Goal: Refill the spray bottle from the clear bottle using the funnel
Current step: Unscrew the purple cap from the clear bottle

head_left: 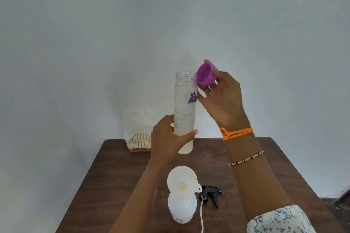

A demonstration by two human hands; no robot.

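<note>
Cap off, bottle open: the tall clear plastic bottle [185, 111], about half full of pale liquid by the look of it, is held upright above the dark wooden table [117, 172]. The left hand [168, 138] wraps its lower body, thumb across the front, which keeps the open mouth level so nothing spills. The right hand [221, 98] pinches the purple screw cap [206, 77] between thumb and fingertips, just beside the bottle's neck, its hollow side facing the camera.

Below, near the table's front edge, the white opaque spray bottle [181, 208] stands upright with the cream plastic funnel [182, 180] seated in its neck, ready to receive the pour. The black trigger spray head [211, 194] lies on the table just to the right of it, its white dip tube trailing toward the camera, out of the way of the opening.

At the far edge a gold wire holder [140, 143] carries white paper napkins [138, 122], likely kept for drips.

Judgement: the cap probably needs setting down before pouring. Risk: a fast pour may overflow the narrow funnel.
</note>
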